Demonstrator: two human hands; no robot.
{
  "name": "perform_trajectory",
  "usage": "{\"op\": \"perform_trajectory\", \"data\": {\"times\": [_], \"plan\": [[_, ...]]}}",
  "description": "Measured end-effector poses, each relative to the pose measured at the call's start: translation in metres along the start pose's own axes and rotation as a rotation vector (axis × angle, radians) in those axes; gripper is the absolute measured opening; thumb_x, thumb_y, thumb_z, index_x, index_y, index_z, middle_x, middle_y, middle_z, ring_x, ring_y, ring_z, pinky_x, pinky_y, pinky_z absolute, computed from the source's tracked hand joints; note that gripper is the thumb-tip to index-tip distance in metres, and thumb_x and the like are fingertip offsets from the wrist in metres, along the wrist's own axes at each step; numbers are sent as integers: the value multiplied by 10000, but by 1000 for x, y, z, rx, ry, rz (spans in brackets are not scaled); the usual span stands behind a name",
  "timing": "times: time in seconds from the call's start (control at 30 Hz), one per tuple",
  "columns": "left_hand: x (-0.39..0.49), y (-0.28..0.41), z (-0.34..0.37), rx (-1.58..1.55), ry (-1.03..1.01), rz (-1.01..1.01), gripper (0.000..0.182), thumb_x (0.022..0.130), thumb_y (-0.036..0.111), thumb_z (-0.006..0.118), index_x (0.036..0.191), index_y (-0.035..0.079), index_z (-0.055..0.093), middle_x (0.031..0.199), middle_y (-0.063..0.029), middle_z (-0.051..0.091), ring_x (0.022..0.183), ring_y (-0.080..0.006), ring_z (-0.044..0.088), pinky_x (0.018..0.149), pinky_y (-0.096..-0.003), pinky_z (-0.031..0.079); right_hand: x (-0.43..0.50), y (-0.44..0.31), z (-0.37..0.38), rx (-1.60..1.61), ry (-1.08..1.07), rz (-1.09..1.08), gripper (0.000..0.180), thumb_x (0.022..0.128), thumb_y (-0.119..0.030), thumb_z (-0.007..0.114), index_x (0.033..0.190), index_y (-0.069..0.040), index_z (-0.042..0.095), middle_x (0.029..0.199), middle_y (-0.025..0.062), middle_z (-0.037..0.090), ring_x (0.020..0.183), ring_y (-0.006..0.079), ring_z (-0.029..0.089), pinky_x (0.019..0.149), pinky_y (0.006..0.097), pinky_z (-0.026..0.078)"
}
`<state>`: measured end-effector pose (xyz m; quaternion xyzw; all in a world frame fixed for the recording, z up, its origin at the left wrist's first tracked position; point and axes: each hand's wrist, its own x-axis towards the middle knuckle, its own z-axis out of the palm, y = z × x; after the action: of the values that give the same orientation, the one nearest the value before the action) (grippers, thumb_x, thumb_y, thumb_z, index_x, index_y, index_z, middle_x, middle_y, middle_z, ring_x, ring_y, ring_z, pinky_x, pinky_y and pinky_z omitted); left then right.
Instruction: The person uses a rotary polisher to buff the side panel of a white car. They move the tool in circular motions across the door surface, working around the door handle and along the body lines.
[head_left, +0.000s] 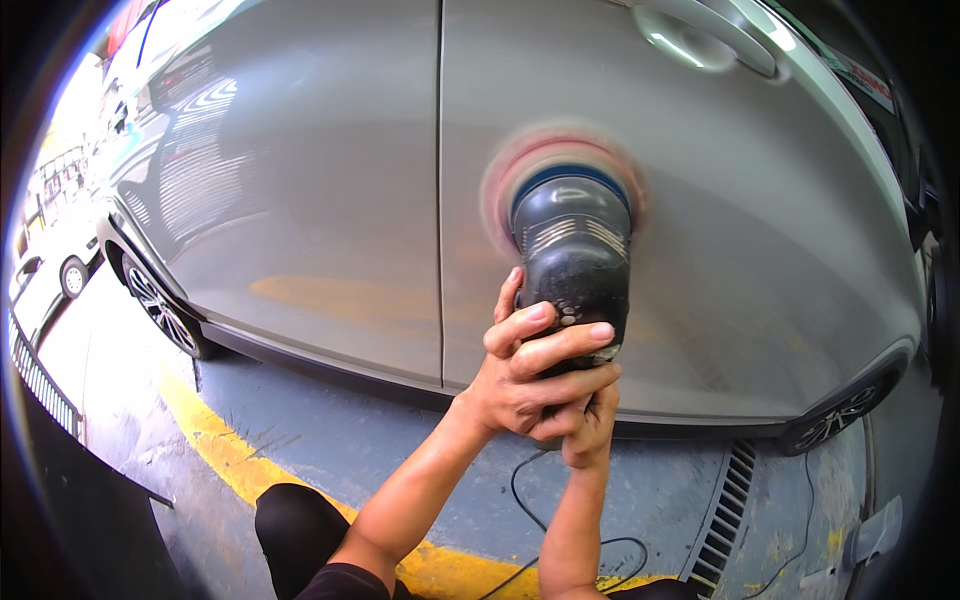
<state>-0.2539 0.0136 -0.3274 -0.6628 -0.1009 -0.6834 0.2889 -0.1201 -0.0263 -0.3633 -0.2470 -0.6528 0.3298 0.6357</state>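
Observation:
A black electric car polisher (577, 247) stands out from the grey car door (712, 247), its pad end against the painted panel. Its round pinkish pad (499, 187) is blurred at the rim, as if spinning, around a blue backing plate (570, 171). My left hand (536, 375) grips the lower body of the machine, fingers spread over its vented end. Below it my right hand (594, 427) is closed around the polisher's handle, largely hidden by my left hand. A black cord (517, 480) hangs below the hands to the floor.
To the left of the door seam (440, 187) is a second door panel (322, 187). A floor drain grate (724, 510) and a yellow line (225, 457) cross the blue-grey floor. A translucent container (874, 532) stands lower right. A white car (56, 262) is at far left.

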Motion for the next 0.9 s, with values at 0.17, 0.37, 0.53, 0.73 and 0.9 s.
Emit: {"op": "perform_trajectory", "data": {"times": [0.17, 0.37, 0.53, 0.73, 0.9], "plan": [[-1, -3, -11, 18, -32, -12, 322, 929, 479, 592, 1104, 336, 822, 1451, 53, 633, 1461, -256, 344, 1296, -619, 244, 0, 5, 8, -4, 4, 38, 768, 937, -568, 736, 1414, 7, 553, 1214, 94, 655, 1125, 197, 615, 979, 345, 498], [-9, -7, -33, 165, 10, -83, 254, 907, 423, 618, 1035, 342, 822, 1379, 46, 629, 1403, -236, 393, 1260, -569, 281, 14, -5, 23, -19, -88, -11, 873, 865, -447, 845, 1523, 14, 503, 1305, 211, 703, 1215, 268, 678, 1028, 374, 515], [2, -1, -29, 253, 137, -124, 325, 900, 335, 520, 1041, 272, 806, 1187, 113, 714, 1301, -166, 545, 1254, -467, 252, 24, -15, 21, -52, -170, -23, 824, 847, -329, 860, 1515, 12, 520, 1267, 226, 725, 1172, 300, 724, 1003, 369, 536], [1, 4, -23, 213, 4, -72, 295, 951, 390, 541, 1052, 323, 810, 1414, 23, 609, 1411, -219, 410, 1247, -521, 277, 16, -8, 8, -65, -86, -33, 823, 861, -377, 846, 1508, 16, 524, 1275, 202, 720, 1177, 259, 698, 1012, 368, 524], [12, 16, -5, -22, -210, -52, 352, 988, 462, 569, 1214, 318, 798, 1601, 5, 514, 1519, -291, 297, 1315, -627, 139, -7, 11, -14, -17, 75, -31, 737, 955, -546, 715, 1418, 10, 573, 1274, 146, 678, 1170, 235, 639, 1010, 367, 508]]}}
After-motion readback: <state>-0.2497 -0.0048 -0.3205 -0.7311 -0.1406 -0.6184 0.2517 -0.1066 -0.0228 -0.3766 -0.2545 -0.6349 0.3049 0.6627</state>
